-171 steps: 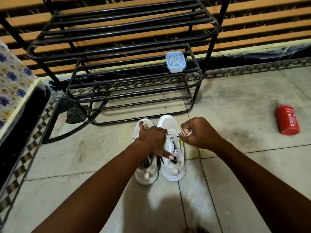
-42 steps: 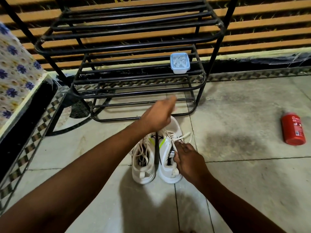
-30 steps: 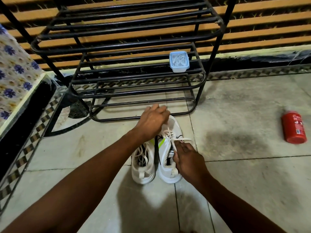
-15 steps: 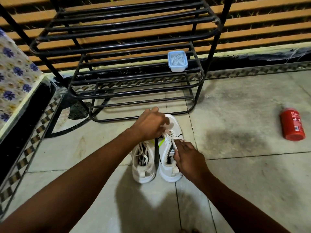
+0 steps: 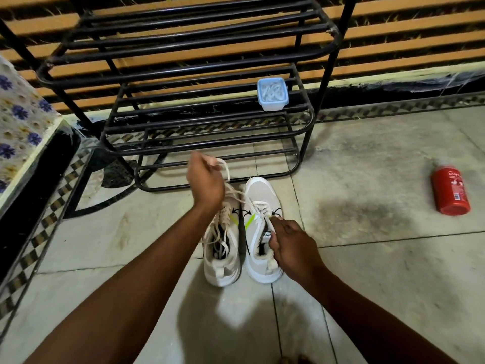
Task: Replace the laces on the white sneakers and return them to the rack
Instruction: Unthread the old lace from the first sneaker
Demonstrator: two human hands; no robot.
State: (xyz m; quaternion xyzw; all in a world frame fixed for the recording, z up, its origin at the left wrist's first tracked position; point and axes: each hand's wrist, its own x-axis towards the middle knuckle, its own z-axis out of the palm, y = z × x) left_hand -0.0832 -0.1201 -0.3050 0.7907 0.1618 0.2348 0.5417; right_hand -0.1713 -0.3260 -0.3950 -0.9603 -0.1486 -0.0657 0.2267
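patterned cloth [image 5: 18, 122]: at the far left edge, white with blue flowers, draped over a raised surface.
rack [image 5: 183, 43]: black metal bars in tiers, standing against the slatted wall at the back; neither sneaker is on it.
left hand [image 5: 206, 182]: raised above the toe of the left sneaker, fingers curled round a lace.
lace [image 5: 227, 172]: pale, looping out of the left hand and running down and rightward to the eyelets of the right sneaker.
left sneaker [image 5: 223, 248]: white, on the floor in front of the rack, toe toward it, its loose lacing spilling over the tongue.
right sneaker [image 5: 262, 195]: white, touching the left sneaker side by side, toe just short of the rack's lowest bar.
container [image 5: 272, 94]: small, pale blue, on a lower tier of the rack toward its right end, with pale laces coiled inside.
right hand [image 5: 294, 248]: on the right sneaker's opening, fingers curled; it seems to pinch the upper beside the tongue.
red can [image 5: 450, 190]: lying on its side on the floor [image 5: 367, 258], well apart to the right.
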